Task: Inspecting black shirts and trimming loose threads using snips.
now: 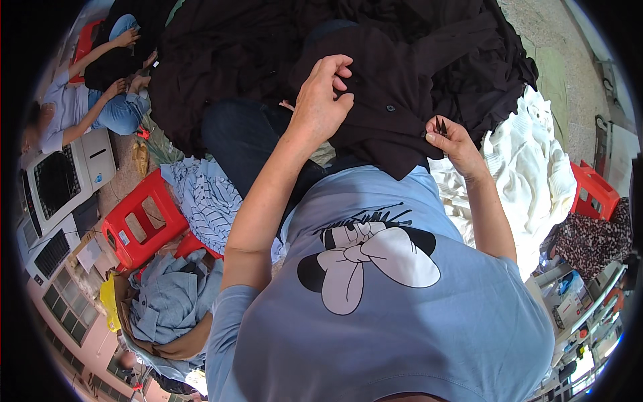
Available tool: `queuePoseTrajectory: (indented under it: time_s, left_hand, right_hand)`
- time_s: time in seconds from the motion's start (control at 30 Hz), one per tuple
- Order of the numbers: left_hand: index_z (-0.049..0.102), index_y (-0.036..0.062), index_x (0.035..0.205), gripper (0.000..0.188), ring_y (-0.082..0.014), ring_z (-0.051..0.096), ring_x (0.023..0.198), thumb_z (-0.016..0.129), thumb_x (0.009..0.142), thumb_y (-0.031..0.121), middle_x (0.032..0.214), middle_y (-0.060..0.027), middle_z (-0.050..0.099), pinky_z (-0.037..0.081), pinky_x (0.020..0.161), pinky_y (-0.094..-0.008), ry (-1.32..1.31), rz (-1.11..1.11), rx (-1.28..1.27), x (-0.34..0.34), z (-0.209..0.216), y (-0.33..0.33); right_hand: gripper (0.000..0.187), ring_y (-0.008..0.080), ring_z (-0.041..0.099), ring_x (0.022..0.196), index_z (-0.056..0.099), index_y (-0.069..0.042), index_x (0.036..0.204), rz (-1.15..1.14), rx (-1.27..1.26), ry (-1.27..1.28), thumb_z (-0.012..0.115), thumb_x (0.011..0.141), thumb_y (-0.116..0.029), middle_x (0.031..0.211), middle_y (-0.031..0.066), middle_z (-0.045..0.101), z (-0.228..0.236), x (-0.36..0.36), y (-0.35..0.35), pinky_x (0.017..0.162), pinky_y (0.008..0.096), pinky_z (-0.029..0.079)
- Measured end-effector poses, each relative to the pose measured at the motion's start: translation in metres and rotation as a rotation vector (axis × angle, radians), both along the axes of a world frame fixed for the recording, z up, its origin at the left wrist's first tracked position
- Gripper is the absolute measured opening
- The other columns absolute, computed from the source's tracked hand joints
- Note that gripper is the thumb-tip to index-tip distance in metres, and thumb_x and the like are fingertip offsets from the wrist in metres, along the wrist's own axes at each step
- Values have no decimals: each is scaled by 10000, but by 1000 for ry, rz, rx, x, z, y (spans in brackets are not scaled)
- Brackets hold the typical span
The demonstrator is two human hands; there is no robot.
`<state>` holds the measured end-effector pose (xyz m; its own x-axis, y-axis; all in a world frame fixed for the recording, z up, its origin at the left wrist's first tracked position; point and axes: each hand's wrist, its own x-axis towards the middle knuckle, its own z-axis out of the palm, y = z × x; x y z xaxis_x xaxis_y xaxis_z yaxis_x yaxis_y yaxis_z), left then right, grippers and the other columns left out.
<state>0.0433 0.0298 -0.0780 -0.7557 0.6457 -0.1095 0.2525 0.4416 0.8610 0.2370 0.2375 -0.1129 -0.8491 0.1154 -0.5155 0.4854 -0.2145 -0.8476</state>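
A dark brown-black garment (382,134) lies spread over my lap, with a small dark button (390,108) showing on it. My left hand (320,100) hovers over the garment's left part. Its fingers are loosely curled, the thumb stands apart from them, and nothing shows in its grasp. At the garment's right edge, my right hand (457,146) is closed around small black thread snips (441,126), whose two pointed blades stick up slightly apart. Whether the right fingers also pinch the cloth is hard to see.
A large heap of dark clothes (221,53) fills the far side. White knitwear (529,167) is piled at right. Left are a red plastic stool (144,218), a striped blue garment (204,194) and a container of denim clothes (171,298). Another person (87,100) sits far left.
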Motion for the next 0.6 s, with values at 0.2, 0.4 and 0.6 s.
queuePoseTrajectory:
  time_s: [0.2,0.4,0.6]
  left_hand:
    - [554,30,1154,472,-182,570,916,587,702,-101,1085,-93,571,478,776,-286,81,127,101,17,-4,-12]
    - [609,30,1046,395,-305,528,1073,628,661,-55,1168,-134,541,443,914,-363,167,-392,228,50,17,-21]
    - [624,36,883,149,-265,532,1081,686,751,4,1202,-118,524,453,873,-339,340,-342,116,51,1,-1]
  right_hand:
    - [145,38,433,728,595,-101,888,-65,-71,5,685,893,-215,772,-79,513,-2,0,-3,706,194,340]
    - [127,52,545,772,621,-72,921,-220,-297,20,681,887,-178,829,-38,595,9,-11,-7,729,205,433]
    - [125,149,664,848,659,-32,987,-546,-661,-48,657,883,-102,970,68,682,25,-58,-18,779,265,548]
